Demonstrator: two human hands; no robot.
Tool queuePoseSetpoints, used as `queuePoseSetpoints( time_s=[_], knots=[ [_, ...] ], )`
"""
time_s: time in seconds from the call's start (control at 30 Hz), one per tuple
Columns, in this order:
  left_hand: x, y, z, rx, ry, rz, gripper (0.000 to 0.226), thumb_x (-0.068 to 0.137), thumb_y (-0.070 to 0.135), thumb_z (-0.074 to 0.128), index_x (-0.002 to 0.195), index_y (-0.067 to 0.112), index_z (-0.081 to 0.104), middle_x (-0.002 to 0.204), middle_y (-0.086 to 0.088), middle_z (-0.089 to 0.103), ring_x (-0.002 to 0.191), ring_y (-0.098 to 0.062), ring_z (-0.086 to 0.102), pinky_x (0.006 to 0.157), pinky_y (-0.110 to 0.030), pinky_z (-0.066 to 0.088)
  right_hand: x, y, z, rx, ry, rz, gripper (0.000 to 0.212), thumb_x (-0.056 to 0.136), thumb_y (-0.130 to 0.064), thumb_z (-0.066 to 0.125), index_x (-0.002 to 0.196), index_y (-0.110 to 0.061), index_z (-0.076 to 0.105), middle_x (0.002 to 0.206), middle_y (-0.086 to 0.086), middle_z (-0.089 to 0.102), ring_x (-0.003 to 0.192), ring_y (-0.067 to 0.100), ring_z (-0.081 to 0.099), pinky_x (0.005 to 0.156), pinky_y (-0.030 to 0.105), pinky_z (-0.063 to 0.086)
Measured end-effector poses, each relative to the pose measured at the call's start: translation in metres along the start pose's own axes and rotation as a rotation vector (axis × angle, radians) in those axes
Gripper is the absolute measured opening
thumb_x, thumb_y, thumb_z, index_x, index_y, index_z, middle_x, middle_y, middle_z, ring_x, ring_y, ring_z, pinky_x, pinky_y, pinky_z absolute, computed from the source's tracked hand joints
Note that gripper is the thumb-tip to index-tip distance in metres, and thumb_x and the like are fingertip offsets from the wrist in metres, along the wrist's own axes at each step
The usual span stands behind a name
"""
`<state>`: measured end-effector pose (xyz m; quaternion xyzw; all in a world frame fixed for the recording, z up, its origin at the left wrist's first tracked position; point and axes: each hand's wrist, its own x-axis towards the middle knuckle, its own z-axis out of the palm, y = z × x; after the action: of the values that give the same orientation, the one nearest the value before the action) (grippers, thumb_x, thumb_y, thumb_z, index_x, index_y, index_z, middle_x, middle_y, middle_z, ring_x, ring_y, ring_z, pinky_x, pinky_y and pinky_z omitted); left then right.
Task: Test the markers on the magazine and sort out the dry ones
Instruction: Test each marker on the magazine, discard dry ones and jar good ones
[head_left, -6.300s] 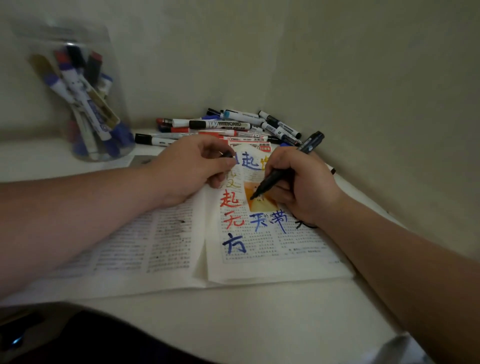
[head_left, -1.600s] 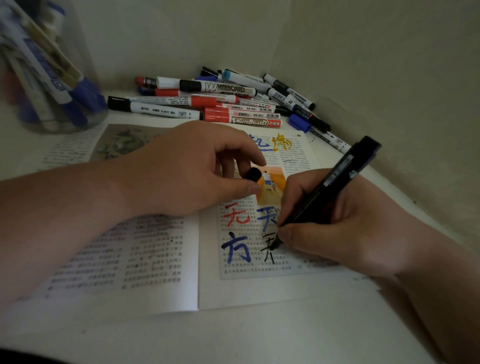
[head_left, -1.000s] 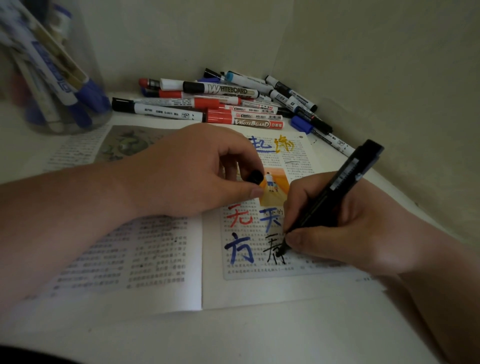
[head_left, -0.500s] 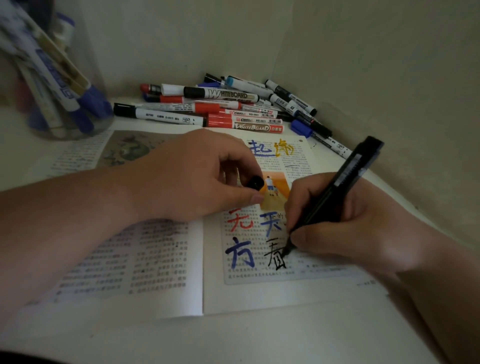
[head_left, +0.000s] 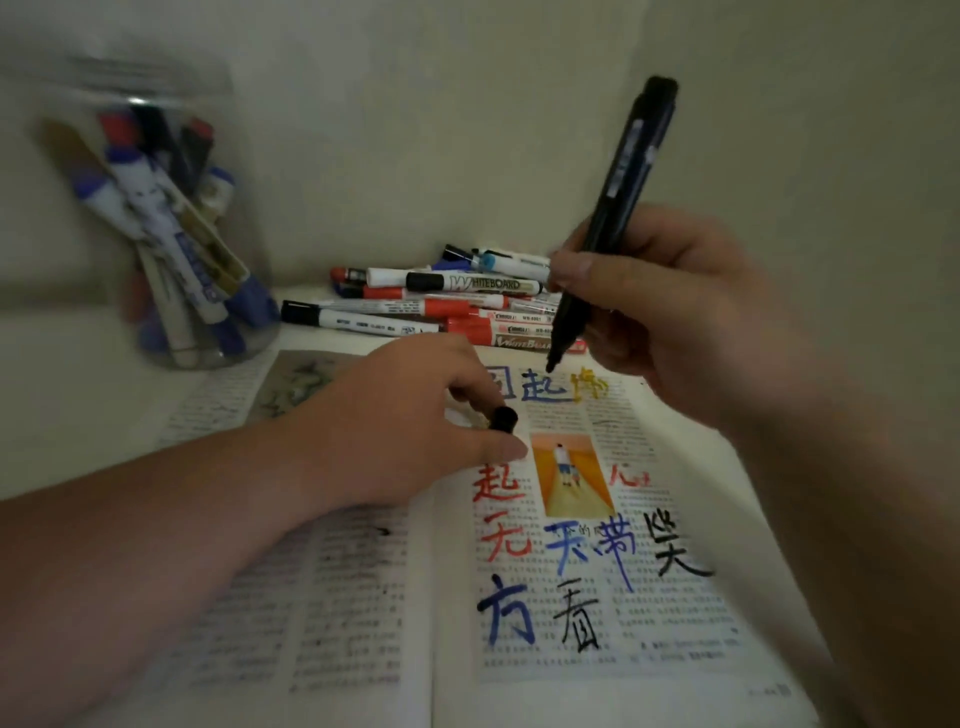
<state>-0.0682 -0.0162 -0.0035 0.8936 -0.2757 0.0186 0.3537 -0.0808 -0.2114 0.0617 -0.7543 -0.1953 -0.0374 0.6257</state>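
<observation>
The right hand grips a black marker, tip above the open magazine on the desk; the left hand, resting on the page, pinches a black cap.

The uncapped black marker stands nearly upright, pinched in the right hand, tip down; its black cap sits pinched in the left hand, below-left of that grip. The open magazine lies flat under both hands, right page scrawled with red, blue, yellow and black characters, and capped markers lie heaped just behind the gripped tip.
</observation>
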Motion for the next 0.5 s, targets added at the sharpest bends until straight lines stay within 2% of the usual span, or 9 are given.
queuePoseSetpoints(
  time_s=[0.1,0.23,0.27,0.33,0.4,0.47,0.5],
  knots=[
    [0.000,-0.001,-0.002,-0.007,-0.021,-0.040,0.026,0.067,0.061,0.077,0.081,0.041,0.070,0.091,0.020,0.063,0.088,0.003,0.058,0.081,-0.030,0.050,-0.008,0.026,0.006,0.036,-0.005,-0.069,0.006,0.076,-0.023,0.075,0.074,-0.019,0.071,0.055,0.010,0.053,0.043,0.020,0.041,0.042,0.024,0.031],
    [0.001,0.000,-0.001,-0.003,-0.044,-0.081,0.025,0.066,0.064,0.076,0.078,0.044,0.068,0.091,0.023,0.064,0.086,0.006,0.058,0.075,-0.023,0.048,-0.012,0.039,0.002,0.008,-0.001,-0.050,0.010,0.076,-0.030,0.075,0.076,-0.020,0.073,0.064,0.030,0.054,0.045,0.026,0.043,0.041,0.026,0.034],
    [0.001,0.000,-0.001,0.003,-0.047,-0.087,0.025,0.066,0.065,0.075,0.077,0.044,0.066,0.092,0.024,0.063,0.086,0.006,0.058,0.074,-0.022,0.046,-0.013,0.040,0.003,0.005,0.001,-0.053,0.009,0.077,-0.028,0.076,0.076,-0.020,0.073,0.064,0.028,0.056,0.046,0.025,0.044,0.041,0.026,0.035],
    [0.001,0.001,-0.001,0.001,-0.046,-0.088,0.025,0.064,0.066,0.073,0.075,0.045,0.064,0.091,0.024,0.063,0.086,0.006,0.059,0.075,-0.023,0.046,-0.013,0.040,0.005,-0.023,-0.005,-0.068,0.009,0.082,-0.017,0.079,0.077,-0.014,0.071,0.060,0.012,0.060,0.046,0.016,0.049,0.042,0.022,0.038],
    [0.000,0.001,-0.001,-0.005,-0.040,-0.087,0.027,0.063,0.067,0.070,0.074,0.044,0.065,0.091,0.023,0.064,0.086,0.005,0.060,0.077,-0.024,0.048,-0.014,0.041,0.006,-0.081,-0.031,-0.056,0.009,0.087,-0.006,0.075,0.081,-0.006,0.069,0.057,-0.003,0.062,0.045,0.004,0.053,0.046,0.013,0.040],
    [-0.001,0.002,-0.001,0.007,-0.041,-0.090,0.027,0.065,0.066,0.071,0.077,0.042,0.067,0.092,0.022,0.064,0.086,0.005,0.060,0.077,-0.024,0.049,-0.015,0.043,0.007,-0.175,-0.073,-0.024,0.009,0.088,-0.005,0.073,0.083,-0.012,0.071,0.059,-0.010,0.064,0.047,0.002,0.057,0.049,0.010,0.041],
    [-0.001,0.002,-0.001,0.007,-0.035,-0.089,0.027,0.065,0.065,0.071,0.077,0.041,0.068,0.092,0.021,0.064,0.085,0.005,0.060,0.076,-0.024,0.049,-0.015,0.043,0.008,-0.211,-0.086,-0.010,0.010,0.089,-0.007,0.073,0.084,-0.015,0.072,0.063,-0.010,0.068,0.052,0.004,0.061,0.052,0.013,0.046]
  ],
)
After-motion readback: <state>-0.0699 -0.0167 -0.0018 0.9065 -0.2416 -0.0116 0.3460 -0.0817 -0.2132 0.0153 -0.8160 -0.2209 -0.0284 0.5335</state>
